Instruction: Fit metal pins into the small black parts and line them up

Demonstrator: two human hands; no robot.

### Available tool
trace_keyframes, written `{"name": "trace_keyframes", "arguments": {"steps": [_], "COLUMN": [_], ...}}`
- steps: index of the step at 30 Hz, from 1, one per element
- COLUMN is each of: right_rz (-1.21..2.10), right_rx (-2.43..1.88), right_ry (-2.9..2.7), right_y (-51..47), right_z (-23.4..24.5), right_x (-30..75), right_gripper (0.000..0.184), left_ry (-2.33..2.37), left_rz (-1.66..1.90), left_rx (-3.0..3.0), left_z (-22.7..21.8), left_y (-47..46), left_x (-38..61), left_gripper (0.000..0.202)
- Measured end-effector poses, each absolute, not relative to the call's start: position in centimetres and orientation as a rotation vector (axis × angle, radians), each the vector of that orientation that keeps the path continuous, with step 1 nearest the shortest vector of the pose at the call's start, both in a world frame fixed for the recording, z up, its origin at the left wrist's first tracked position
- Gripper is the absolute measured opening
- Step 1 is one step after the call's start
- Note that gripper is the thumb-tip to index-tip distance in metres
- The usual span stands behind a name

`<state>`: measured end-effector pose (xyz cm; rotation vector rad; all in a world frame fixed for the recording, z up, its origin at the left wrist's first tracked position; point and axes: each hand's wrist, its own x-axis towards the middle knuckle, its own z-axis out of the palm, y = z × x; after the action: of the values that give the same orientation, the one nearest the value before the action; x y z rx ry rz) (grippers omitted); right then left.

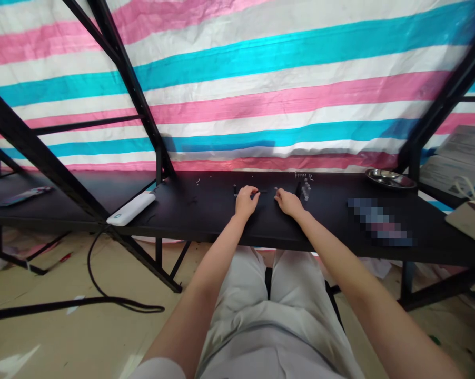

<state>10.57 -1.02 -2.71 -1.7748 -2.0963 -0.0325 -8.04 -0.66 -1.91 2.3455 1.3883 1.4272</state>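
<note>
Nearest the camera are the wearer's pale shirt (257, 355) and light trousers (243, 300), at six o'clock, with both bare forearms reaching over the black table (206, 223). Taking the hands as the dial's centre, a flat, phone-like item (24, 196) lies far off at nine o'clock. Nearer, also about nine, a white oblong block (132, 209) rests by the frame post, a black cable (97, 242) hanging below it. Pale scraps (198, 182) are scattered towards ten; a small dark piece (235, 190) stands just beside the left hand (246, 201). That hand's grip is pinched on a thin dark rod (263, 191), which points towards three o'clock. The right hand (288, 202) has its grip closed at the fingertips on a tiny pale piece (276, 189). Just past it, between two and three, is a cluster of small clear pieces (307, 189). Farther along that bearing sits a shiny metal dish (391, 179); a pixelated item (379, 222) lies between three and four.
</note>
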Motion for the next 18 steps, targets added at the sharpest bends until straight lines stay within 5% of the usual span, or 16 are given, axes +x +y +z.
{"name": "trace_keyframes", "arguments": {"steps": [18], "right_rz": [-0.394], "right_rx": [-1.932], "right_ry": [-2.24], "right_y": [-3.1], "right_z": [-1.7], "right_x": [9.7], "right_gripper": [0.026], "left_ry": [1.151], "left_rz": [1.549], "left_rx": [2.4], "left_z": [-2.3], "left_y": [-0.4], "left_x": [-7.7], "left_gripper": [0.005]}}
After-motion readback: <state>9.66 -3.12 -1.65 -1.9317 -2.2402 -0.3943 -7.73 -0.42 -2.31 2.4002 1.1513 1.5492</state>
